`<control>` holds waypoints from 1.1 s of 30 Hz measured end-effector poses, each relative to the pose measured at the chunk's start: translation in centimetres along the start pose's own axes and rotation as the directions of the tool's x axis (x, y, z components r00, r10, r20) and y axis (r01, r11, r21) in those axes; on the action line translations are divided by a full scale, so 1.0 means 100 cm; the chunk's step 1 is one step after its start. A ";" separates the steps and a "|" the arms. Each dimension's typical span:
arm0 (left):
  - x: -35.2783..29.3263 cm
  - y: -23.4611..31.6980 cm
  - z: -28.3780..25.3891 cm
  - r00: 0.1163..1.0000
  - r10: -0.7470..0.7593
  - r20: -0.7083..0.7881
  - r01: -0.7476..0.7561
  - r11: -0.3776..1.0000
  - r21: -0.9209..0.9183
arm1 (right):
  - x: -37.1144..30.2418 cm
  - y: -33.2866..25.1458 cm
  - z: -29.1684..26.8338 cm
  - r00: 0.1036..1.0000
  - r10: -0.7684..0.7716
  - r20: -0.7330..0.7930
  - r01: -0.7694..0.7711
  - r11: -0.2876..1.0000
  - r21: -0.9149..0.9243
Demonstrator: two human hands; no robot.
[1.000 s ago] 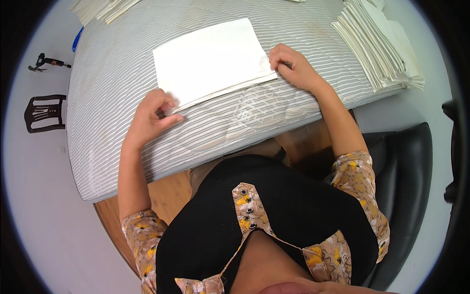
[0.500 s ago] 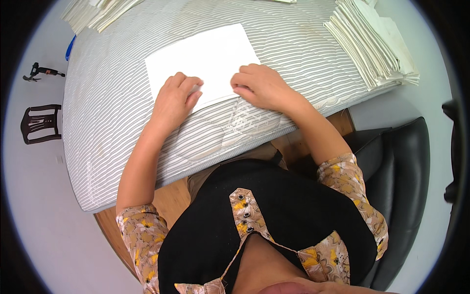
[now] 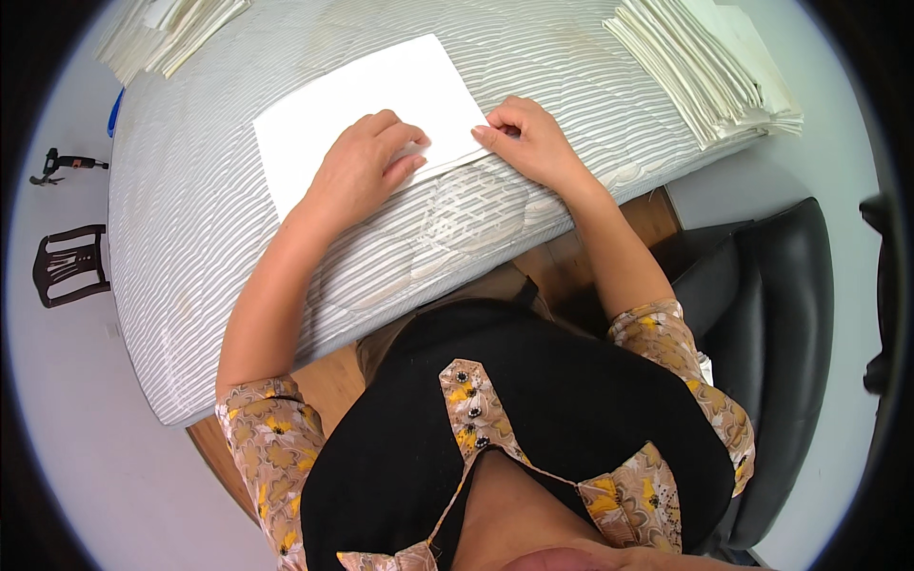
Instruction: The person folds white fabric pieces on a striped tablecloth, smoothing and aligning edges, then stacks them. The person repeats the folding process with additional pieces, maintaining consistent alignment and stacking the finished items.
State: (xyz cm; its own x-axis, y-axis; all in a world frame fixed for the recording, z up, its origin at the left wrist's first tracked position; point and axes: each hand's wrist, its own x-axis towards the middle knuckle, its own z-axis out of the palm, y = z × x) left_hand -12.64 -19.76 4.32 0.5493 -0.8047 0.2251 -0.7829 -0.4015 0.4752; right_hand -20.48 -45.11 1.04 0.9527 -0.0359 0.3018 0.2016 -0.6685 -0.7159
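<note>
A blank white sheet of paper [image 3: 352,100], seemingly in more than one layer at its near edge, lies on a striped mattress [image 3: 209,247]. Over its near edge rests my left hand [image 3: 367,162], fingers loosely bent, with a gap between thumb and forefinger and nothing visible between them. At the near right corner of the paper is my right hand [image 3: 533,143]. Its thumb and curled forefinger pinch that corner, and the other fingers fold inward.
A thick stack of folded off-white paper [image 3: 695,71] sits at the mattress's far right edge. Another paper stack [image 3: 171,33] lies far left. A black padded chair [image 3: 762,352] stands close on my right. Beyond the left edge are a dark wooden chair [image 3: 71,266] and a hammer-like tool [image 3: 67,166].
My right hand has moved from the paper's near edge out to its right corner. My left hand has slid right along the near edge. The view has shifted slightly.
</note>
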 end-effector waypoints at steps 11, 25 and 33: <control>0.003 -0.021 0.017 0.999 -0.015 0.029 0.023 0.964 -0.266 | -0.003 0.022 0.004 0.998 -0.007 0.069 0.011 0.998 -0.062; 0.010 -0.020 0.011 0.997 -0.034 0.067 0.049 0.969 -0.241 | 0.033 -0.039 0.032 0.931 -0.366 -0.007 0.363 0.926 -0.102; -0.013 -0.060 -0.019 0.905 -0.374 -0.204 0.387 0.922 0.026 | 0.041 -0.053 0.050 0.940 -0.056 0.337 0.214 0.864 -0.455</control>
State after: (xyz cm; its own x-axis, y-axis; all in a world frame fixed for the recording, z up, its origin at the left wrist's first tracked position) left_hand -8.12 -15.49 2.80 0.8496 -0.4885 0.1990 -0.5163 -0.6932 0.5028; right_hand -16.53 -37.97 2.91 0.9608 0.2537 0.1115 0.2749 -0.9234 -0.2679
